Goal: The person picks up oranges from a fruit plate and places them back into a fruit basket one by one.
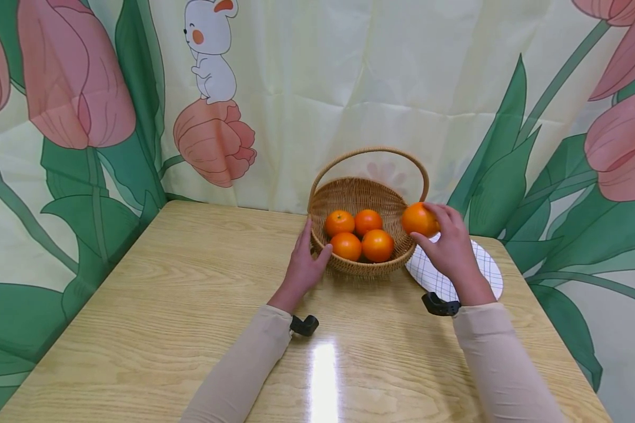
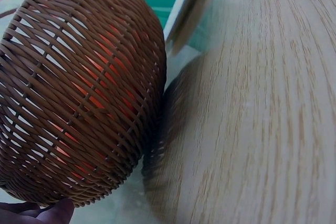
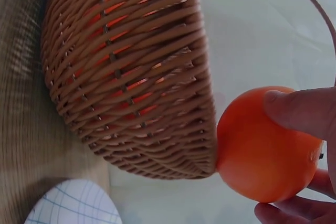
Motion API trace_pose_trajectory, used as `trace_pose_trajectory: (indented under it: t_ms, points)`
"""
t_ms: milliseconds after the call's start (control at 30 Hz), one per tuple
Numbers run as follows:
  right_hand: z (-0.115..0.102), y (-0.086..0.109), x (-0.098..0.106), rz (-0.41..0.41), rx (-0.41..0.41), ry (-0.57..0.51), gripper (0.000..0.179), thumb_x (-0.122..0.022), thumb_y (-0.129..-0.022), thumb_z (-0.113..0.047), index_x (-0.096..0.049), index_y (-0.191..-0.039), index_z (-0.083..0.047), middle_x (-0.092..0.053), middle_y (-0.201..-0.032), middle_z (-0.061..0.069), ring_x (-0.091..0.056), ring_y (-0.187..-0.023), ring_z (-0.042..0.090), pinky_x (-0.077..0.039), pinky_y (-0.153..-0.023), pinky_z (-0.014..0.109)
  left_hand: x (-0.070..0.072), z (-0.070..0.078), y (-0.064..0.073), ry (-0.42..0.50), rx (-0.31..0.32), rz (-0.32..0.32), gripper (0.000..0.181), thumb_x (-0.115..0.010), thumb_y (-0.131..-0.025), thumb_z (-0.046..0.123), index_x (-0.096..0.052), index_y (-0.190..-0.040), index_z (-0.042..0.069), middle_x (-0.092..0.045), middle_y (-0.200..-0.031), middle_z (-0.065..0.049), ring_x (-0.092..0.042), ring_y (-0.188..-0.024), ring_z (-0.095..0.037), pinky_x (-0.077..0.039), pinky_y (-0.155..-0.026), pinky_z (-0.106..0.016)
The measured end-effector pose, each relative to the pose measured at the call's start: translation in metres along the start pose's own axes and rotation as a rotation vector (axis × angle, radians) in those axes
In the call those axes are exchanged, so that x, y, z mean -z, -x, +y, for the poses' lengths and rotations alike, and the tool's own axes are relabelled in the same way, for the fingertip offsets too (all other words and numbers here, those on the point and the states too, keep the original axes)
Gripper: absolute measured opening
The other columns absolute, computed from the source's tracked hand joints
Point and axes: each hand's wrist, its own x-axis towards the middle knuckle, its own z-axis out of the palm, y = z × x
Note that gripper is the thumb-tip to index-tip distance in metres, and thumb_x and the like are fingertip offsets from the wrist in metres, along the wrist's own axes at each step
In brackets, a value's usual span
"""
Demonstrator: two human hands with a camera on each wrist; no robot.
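A brown wicker basket with an arched handle stands at the back of the table, holding several oranges. My left hand rests against the basket's left side, thumb and fingers spread, and the left wrist view catches only part of it touching the weave. Another orange is pinched between thumb and fingers of my right hand, at the height of the basket's right rim. In the right wrist view that held orange appears right beside the rim, seemingly touching it.
A white, blue-checked round piece lies on the table right of the basket, partly under my right hand. A curtain printed with tulips and a white animal hangs close behind the table's back edge.
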Motion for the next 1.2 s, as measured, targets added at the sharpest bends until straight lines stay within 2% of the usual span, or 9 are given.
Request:
trace_pose_trajectory:
  t_ms: [133,500,800,1033,1200]
  points:
    - [-0.001,-0.002,-0.004,0.006,0.018,-0.009,0.062,-0.068,-0.08,-0.03,-0.04,-0.135,-0.022,-0.034,-0.136,0.018,-0.041,-0.115,0.041,-0.04,-0.089,0.061,0.0,-0.001,0.0,0.005,-0.002,-0.004,0.079,-0.049,-0.085,0.054,-0.004,-0.146,0.034,-0.015,-0.152,0.002,-0.024,-0.137,-0.025,-0.033,-0.107,-0.043]
    - [-0.011,-0.006,-0.012,-0.002,0.031,-0.032,0.063,-0.069,-0.08,-0.03,-0.041,-0.136,-0.022,-0.034,-0.137,0.017,-0.041,-0.116,0.04,-0.041,-0.09,0.06,0.0,0.001,0.0,0.011,-0.01,0.004,0.078,-0.053,-0.087,0.044,-0.004,-0.146,0.033,-0.017,-0.152,0.003,-0.023,-0.138,-0.025,-0.032,-0.107,-0.046]
    - [-0.013,-0.01,-0.019,0.0,0.056,-0.036,0.062,-0.069,-0.08,-0.03,-0.041,-0.135,-0.023,-0.034,-0.137,0.017,-0.041,-0.118,0.04,-0.041,-0.091,0.059,0.0,0.001,0.001,0.009,-0.002,-0.005,0.079,-0.05,-0.085,0.053,-0.003,-0.146,0.034,-0.015,-0.152,0.003,-0.022,-0.138,-0.026,-0.032,-0.107,-0.046]
    - [-0.017,-0.013,-0.025,-0.012,0.069,-0.055,0.062,-0.068,-0.08,-0.031,-0.041,-0.135,-0.023,-0.033,-0.137,0.017,-0.044,-0.113,0.039,-0.051,-0.08,0.051,-0.001,0.002,0.002,0.009,0.002,0.001,0.078,-0.052,-0.086,0.047,-0.004,-0.146,0.034,-0.016,-0.152,0.003,-0.023,-0.137,-0.027,-0.032,-0.107,-0.047]
    - [-0.019,-0.016,-0.03,-0.024,0.066,-0.074,0.062,-0.068,-0.08,-0.031,-0.04,-0.135,-0.025,-0.033,-0.137,0.016,-0.047,-0.108,0.035,-0.052,-0.078,0.046,-0.001,0.003,0.002,0.001,-0.003,0.009,0.077,-0.053,-0.087,0.044,-0.004,-0.146,0.034,-0.016,-0.152,0.0,-0.025,-0.137,-0.027,-0.033,-0.106,-0.045]
